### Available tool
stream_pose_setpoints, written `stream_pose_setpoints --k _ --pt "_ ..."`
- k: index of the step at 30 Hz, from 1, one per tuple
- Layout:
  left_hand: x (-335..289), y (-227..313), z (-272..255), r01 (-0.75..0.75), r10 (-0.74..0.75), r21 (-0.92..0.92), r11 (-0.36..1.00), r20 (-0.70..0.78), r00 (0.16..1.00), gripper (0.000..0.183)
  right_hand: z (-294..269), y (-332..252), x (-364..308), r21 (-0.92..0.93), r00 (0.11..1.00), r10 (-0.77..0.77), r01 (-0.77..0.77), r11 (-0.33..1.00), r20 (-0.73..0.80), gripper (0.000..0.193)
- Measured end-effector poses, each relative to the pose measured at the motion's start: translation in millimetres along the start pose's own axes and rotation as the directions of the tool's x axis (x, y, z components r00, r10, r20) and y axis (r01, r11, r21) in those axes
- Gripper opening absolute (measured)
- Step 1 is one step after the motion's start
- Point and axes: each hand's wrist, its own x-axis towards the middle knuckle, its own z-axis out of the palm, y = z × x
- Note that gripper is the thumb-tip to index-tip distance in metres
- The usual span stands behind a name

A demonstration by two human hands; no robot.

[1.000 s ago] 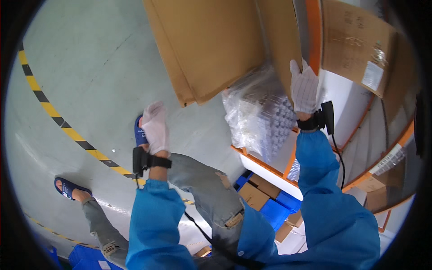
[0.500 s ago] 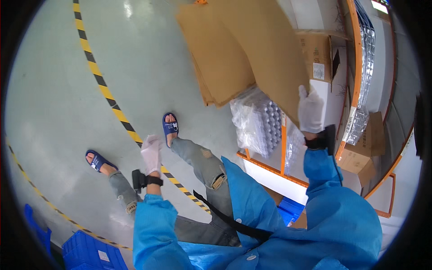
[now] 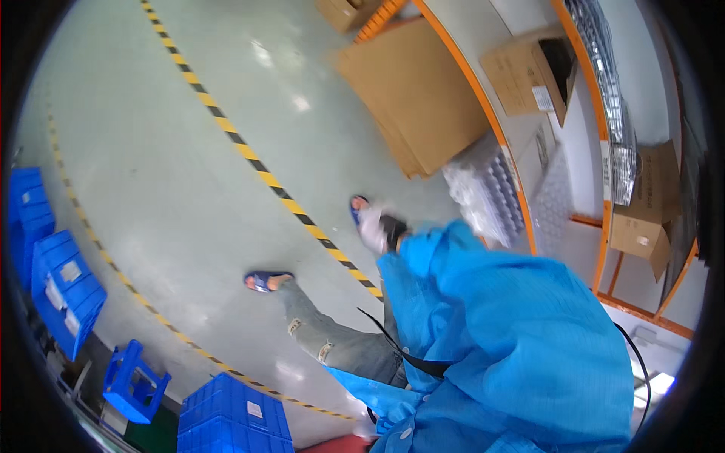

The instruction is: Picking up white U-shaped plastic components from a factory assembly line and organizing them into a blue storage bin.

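My right hand [image 3: 373, 229], in a white glove with a black band at the wrist, hangs low in front of my body, over the floor. Motion smears its fingers, so whether they are open or closed does not show; no held thing is visible. Beyond it, large flat cardboard sheets [image 3: 427, 94] lean in a stack against the orange-edged shelf rack [image 3: 483, 98]. Clear plastic trays [image 3: 487, 192] in a loose film stand just beside the sheets, closer to me than they are. My left hand is out of the picture.
Cardboard boxes [image 3: 521, 75] sit on the shelves at right. Blue plastic crates [image 3: 68, 287] and a blue stool [image 3: 136, 381] stand at the left; another blue crate [image 3: 234, 415] is at the lower edge. Yellow-black tape [image 3: 260, 166] crosses the grey floor.
My right hand has let go of the large cardboard sheet and dropped toward my body's front. My left hand has left the picture. The view has turned, bringing more blue crates in.
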Motion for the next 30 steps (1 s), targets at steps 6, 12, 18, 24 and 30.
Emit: stream_pose_setpoints --k 6,12,18,24,30 --pt "1.5 13.9 -85.8 -0.105 0.117 -0.152 0.983 0.072 0.990 0.026 44.9 -269.4 -66.2 0.124 0.683 -0.698 0.689 0.714 0.216 0.029" --pt "26.3 57.5 -203.4 -0.223 0.223 -0.432 0.874 -0.050 0.973 0.023 -39.7 -362.5 17.6 -0.168 0.512 -0.764 0.857 0.487 0.393 0.026" --pt "59.5 62.1 -311.6 -0.181 0.122 -0.663 0.726 -0.134 0.983 0.020 -127.8 -378.1 109.6 -0.363 0.670 -0.637 0.742 0.564 0.380 0.023" --pt "149.0 119.2 -412.0 -0.119 0.091 -0.767 0.631 -0.079 0.993 0.017 -154.6 -472.0 118.2 -0.405 0.739 -0.443 0.658 0.634 0.507 0.021" --pt "204.6 164.9 -527.9 -0.079 0.026 -0.844 0.531 -0.078 0.997 0.015 -167.9 -790.2 158.2 -0.243 0.568 -0.607 0.809 0.534 0.556 0.021"
